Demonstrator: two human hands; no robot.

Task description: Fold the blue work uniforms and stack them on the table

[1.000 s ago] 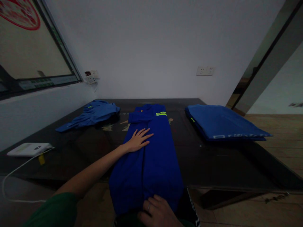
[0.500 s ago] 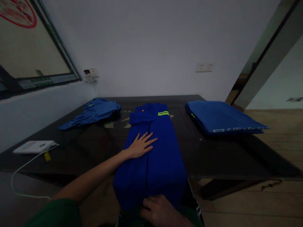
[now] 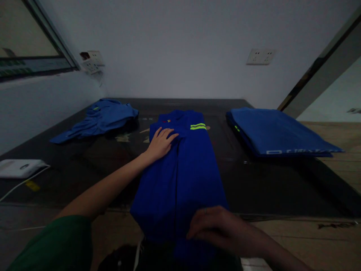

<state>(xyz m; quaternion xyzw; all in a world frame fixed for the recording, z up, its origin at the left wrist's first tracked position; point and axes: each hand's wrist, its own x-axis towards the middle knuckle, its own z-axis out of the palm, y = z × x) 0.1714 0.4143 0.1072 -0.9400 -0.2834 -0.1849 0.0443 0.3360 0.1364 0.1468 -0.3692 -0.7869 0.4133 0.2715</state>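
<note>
A royal-blue work jacket (image 3: 194,169) lies lengthwise in front of me, its collar toward the wall. Its lower end hangs over the table's near edge. Two yellow-green stripes cross the chest on the right, and its folded edges meet along a dark line down the middle. My left hand (image 3: 160,144) rests flat on the upper left part, fingers spread. Over the jacket's lower right part is my right hand (image 3: 213,227), its fingers curled toward the thumb. Whether cloth is pinched there is hidden.
On the dark table (image 3: 254,188), folded blue garments (image 3: 279,130) with white lettering lie at right. A crumpled blue garment (image 3: 109,116) is at back left. A white device (image 3: 21,168) with a cable sits at left. The wall (image 3: 175,49) stands behind.
My left hand has slid up the jacket toward the collar. My right hand has moved up and right from the lower hem. The view has tilted down.
</note>
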